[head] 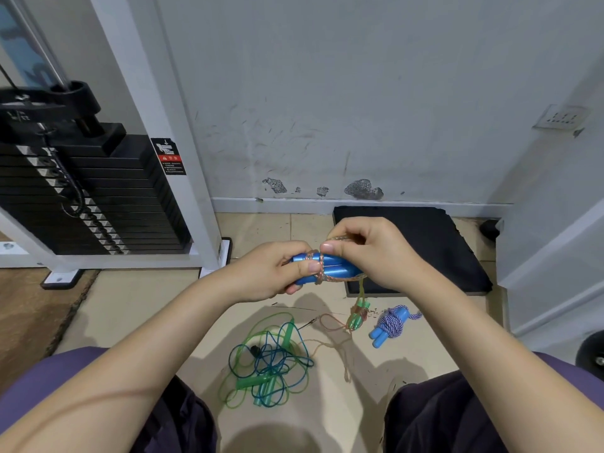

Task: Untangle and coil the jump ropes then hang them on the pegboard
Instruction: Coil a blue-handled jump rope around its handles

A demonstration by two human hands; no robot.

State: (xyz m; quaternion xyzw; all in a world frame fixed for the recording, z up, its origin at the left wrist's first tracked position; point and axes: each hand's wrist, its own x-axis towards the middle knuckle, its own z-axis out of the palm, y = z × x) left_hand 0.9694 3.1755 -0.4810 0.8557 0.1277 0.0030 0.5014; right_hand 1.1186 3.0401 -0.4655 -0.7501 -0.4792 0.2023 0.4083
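Observation:
My left hand [271, 273] grips a pair of blue jump-rope handles [336, 271] held side by side. A pinkish braided rope [321, 268] is wound around them. My right hand [376, 250] pinches a loop of that rope just above the handles' right end. The rope's loose part hangs down to the floor. On the floor lie a tangle of green and blue ropes [271, 358], a small bundle with green handles [358, 317], and a coiled purple-white rope on blue handles [390, 325]. No pegboard is in view.
A black weight stack [98, 194] in a white frame stands at the left. A black mat [425, 243] lies by the wall behind my hands. My knees frame the floor at the bottom. A wall outlet [560, 117] is at the right.

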